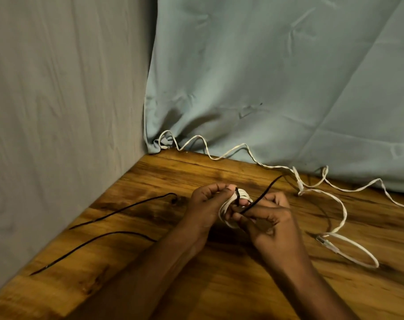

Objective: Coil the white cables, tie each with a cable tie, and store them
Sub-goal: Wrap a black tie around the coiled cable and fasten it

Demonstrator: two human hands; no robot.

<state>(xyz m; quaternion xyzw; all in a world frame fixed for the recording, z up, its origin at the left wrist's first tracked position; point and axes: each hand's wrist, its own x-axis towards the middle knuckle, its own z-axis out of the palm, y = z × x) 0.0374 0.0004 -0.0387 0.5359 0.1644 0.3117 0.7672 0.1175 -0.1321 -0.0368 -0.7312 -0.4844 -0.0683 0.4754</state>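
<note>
A small coil of white cable (228,207) sits between both hands above the wooden table (150,172). My left hand (205,204) grips the coil, thumb and fingers around its left side. A black cable tie (261,197) is looped around the coil; its long tail sticks up to the right. My right hand (267,218) pinches that tail close to the coil. A second white cable (337,227) lies loose on the table to the right, and its plug end (325,243) rests near my right wrist. A third white cable (231,151) runs along the table's back edge.
Two more black cable ties (122,207) (88,244) lie on the table to the left. A grey cloth wall (58,112) closes the left side and a pale blue sheet (265,77) hangs behind the table.
</note>
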